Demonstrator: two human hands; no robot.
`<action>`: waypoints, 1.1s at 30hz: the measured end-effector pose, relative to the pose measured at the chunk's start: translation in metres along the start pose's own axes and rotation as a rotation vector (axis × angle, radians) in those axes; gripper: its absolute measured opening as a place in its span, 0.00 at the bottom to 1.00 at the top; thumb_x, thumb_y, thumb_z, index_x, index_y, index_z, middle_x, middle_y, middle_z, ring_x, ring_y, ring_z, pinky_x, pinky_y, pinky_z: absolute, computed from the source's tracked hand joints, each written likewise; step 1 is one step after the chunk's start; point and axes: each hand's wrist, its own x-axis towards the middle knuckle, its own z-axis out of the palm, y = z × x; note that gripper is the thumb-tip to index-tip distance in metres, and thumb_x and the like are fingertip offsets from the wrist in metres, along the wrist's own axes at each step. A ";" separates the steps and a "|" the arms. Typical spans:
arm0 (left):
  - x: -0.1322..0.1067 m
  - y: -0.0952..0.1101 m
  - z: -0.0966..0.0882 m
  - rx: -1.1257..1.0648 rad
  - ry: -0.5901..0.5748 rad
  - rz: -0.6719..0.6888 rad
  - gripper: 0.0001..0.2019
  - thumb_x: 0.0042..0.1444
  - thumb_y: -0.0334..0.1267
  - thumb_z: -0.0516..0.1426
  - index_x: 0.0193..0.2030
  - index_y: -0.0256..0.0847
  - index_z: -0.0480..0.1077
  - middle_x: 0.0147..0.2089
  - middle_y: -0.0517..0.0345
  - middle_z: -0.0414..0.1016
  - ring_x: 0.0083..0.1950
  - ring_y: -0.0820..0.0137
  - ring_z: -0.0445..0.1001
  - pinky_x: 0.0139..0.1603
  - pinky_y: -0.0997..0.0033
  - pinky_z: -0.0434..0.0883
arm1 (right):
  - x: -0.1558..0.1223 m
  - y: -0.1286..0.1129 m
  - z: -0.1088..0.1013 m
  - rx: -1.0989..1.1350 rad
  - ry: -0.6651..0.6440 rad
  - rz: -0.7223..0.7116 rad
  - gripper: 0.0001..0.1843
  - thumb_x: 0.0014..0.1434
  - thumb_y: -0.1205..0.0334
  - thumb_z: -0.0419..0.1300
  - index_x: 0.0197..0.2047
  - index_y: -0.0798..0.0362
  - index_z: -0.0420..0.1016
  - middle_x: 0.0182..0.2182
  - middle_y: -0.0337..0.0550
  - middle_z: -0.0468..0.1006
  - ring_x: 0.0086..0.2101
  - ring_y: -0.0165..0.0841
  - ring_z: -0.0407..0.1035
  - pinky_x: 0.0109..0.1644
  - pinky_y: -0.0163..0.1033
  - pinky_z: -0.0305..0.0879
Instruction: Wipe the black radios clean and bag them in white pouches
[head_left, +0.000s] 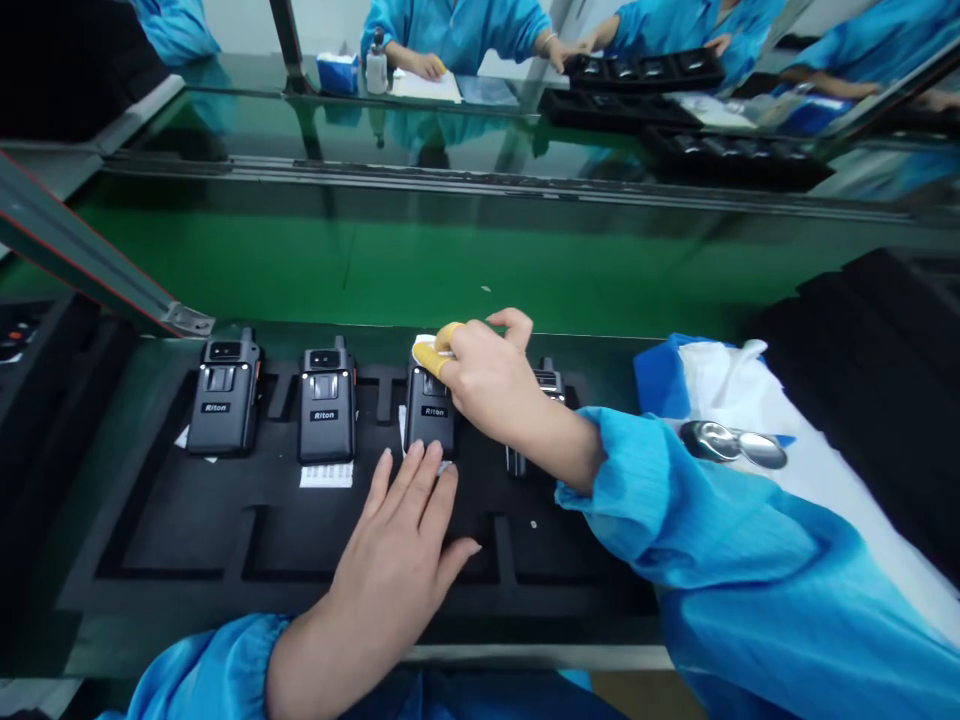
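A black foam tray [300, 540] holds a row of several black Riton two-way radios standing in its cut-outs. My right hand [487, 375] wears yellow finger cots and pinches a white cloth [424, 351] against the top of the third radio [430, 410]. My left hand [390, 560] lies flat and open on the foam, its fingertips at that radio's lower end. The fourth radio [549, 385] is mostly hidden behind my right wrist. A small white paper label [326, 476] lies below the second radio [326, 405].
A green conveyor belt [375, 250] runs beyond the tray, with a metal rail and a glass panel [337, 125] past it. Co-workers in blue smocks [457, 30] work across it. Black foam trays [862, 370] are stacked at right, beside a white sheet holding silver oval metal pieces [733, 445].
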 end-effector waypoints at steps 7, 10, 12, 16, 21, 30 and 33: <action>-0.001 0.000 -0.001 -0.001 -0.017 -0.007 0.19 0.64 0.38 0.47 0.56 0.30 0.66 0.61 0.41 0.69 0.63 0.55 0.66 0.59 0.48 0.68 | -0.019 0.015 -0.002 -0.058 0.011 -0.094 0.17 0.62 0.72 0.49 0.31 0.52 0.78 0.28 0.39 0.71 0.34 0.29 0.58 0.50 0.46 0.37; -0.001 0.001 -0.001 -0.019 -0.024 -0.024 0.19 0.64 0.37 0.48 0.57 0.30 0.65 0.62 0.42 0.68 0.64 0.55 0.65 0.60 0.49 0.67 | -0.025 0.024 -0.008 -0.108 -0.006 -0.061 0.18 0.60 0.74 0.49 0.26 0.53 0.77 0.26 0.39 0.70 0.32 0.29 0.57 0.50 0.46 0.37; -0.002 0.001 0.000 -0.031 -0.018 -0.030 0.19 0.63 0.37 0.49 0.58 0.30 0.65 0.62 0.42 0.68 0.64 0.56 0.65 0.61 0.49 0.66 | -0.024 0.025 -0.010 -0.135 0.019 -0.013 0.18 0.59 0.74 0.49 0.26 0.52 0.77 0.25 0.38 0.69 0.31 0.29 0.56 0.49 0.45 0.37; -0.003 0.000 0.000 -0.036 -0.025 -0.019 0.19 0.63 0.37 0.49 0.57 0.31 0.66 0.62 0.42 0.68 0.64 0.55 0.64 0.61 0.49 0.66 | -0.010 0.014 -0.009 -0.140 0.108 -0.010 0.19 0.61 0.73 0.48 0.30 0.50 0.78 0.25 0.38 0.70 0.31 0.30 0.55 0.49 0.46 0.37; -0.002 0.000 -0.001 -0.024 -0.012 -0.022 0.18 0.63 0.37 0.49 0.57 0.31 0.66 0.61 0.42 0.69 0.64 0.56 0.65 0.61 0.50 0.67 | -0.001 0.003 0.000 -0.080 0.029 -0.046 0.16 0.60 0.73 0.50 0.29 0.52 0.78 0.28 0.40 0.71 0.34 0.31 0.55 0.49 0.46 0.37; -0.001 0.000 -0.002 -0.044 -0.038 -0.020 0.18 0.63 0.36 0.49 0.56 0.30 0.66 0.62 0.40 0.68 0.64 0.54 0.65 0.61 0.48 0.66 | -0.045 0.016 -0.023 -0.057 -0.026 0.104 0.18 0.59 0.73 0.47 0.29 0.52 0.77 0.29 0.41 0.72 0.32 0.31 0.59 0.45 0.45 0.42; -0.001 0.000 -0.002 -0.055 -0.058 -0.022 0.19 0.63 0.37 0.50 0.57 0.30 0.65 0.62 0.40 0.67 0.65 0.54 0.64 0.63 0.47 0.64 | -0.045 -0.006 -0.029 -0.012 0.053 -0.006 0.17 0.60 0.72 0.50 0.28 0.51 0.77 0.26 0.39 0.72 0.31 0.30 0.59 0.46 0.44 0.42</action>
